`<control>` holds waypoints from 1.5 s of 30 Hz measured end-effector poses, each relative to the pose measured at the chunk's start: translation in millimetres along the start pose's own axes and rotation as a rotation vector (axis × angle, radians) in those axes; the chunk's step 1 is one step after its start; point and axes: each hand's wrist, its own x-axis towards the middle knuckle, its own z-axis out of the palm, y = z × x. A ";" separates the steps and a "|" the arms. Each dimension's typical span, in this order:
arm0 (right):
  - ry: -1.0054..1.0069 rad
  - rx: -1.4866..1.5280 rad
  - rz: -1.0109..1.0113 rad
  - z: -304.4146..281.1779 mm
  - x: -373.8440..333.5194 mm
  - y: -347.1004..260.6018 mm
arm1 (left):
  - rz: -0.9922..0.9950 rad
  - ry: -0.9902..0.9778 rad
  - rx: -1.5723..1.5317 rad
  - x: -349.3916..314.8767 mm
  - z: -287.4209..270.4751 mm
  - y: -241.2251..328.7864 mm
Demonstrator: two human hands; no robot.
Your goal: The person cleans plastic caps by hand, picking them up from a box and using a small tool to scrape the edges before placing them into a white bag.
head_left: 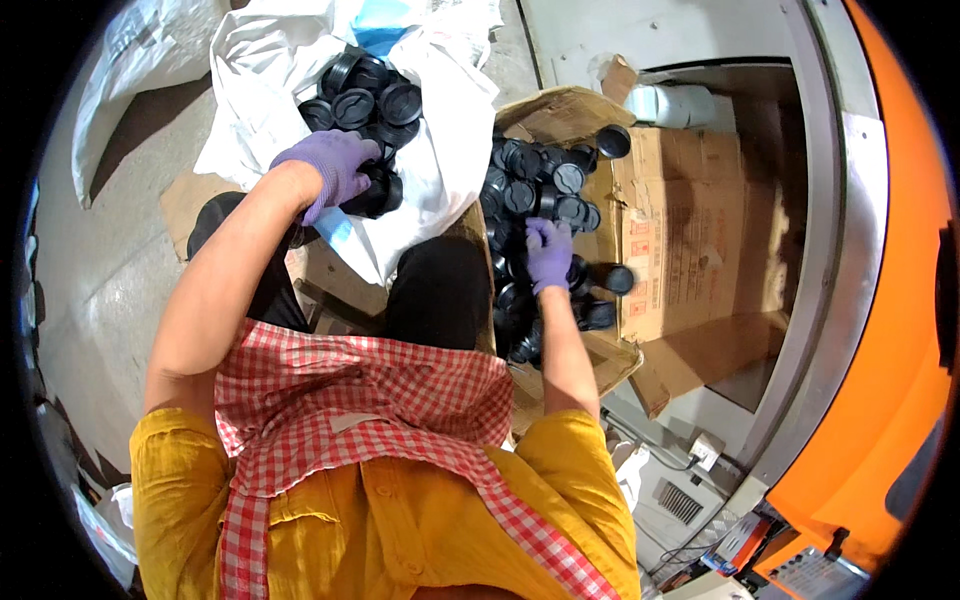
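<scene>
My left hand (325, 175), in a purple glove, reaches into a white woven sack (450, 95) with several black round plastic caps (353, 108) in it. Its fingers are apart over the caps, and their tips are partly hidden. To the right stands an open cardboard box (600, 365) filled with similar black caps (520, 195). Down among these is my right hand (548, 252), also purple-gloved, its fingers curled round a cap mostly covered by the hand.
A box flap (690, 230) folds out to the right, with two loose caps near its edge. Beyond it stand a grey metal frame (855, 240) and an orange machine panel (860, 380). Another white sack (130, 85) lies at the far left. Cables and a plug (706, 450) are at lower right.
</scene>
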 end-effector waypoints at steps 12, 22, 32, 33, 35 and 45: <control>0.147 0.451 -0.410 -127.8 -113.7 -227.6 | 0.862 0.530 -0.715 -85.9 88.6 131.2; 0.010 0.211 -0.453 -137.6 -137.7 -199.3 | 0.671 -0.301 -1.129 -136.5 113.4 104.7; -0.887 0.323 -0.245 -109.4 -161.4 -198.9 | 1.070 0.439 0.589 -167.5 87.5 115.6; -1.073 0.588 -0.114 -104.4 -164.5 -193.1 | 1.120 0.302 0.529 -173.8 76.4 113.9; -1.340 0.940 -0.079 -108.7 -159.9 -187.7 | 1.167 0.148 0.218 -181.5 58.7 119.1; 0.058 2.110 -0.046 -115.4 -112.8 -233.5 | 0.417 -0.239 -1.942 -153.7 89.8 155.5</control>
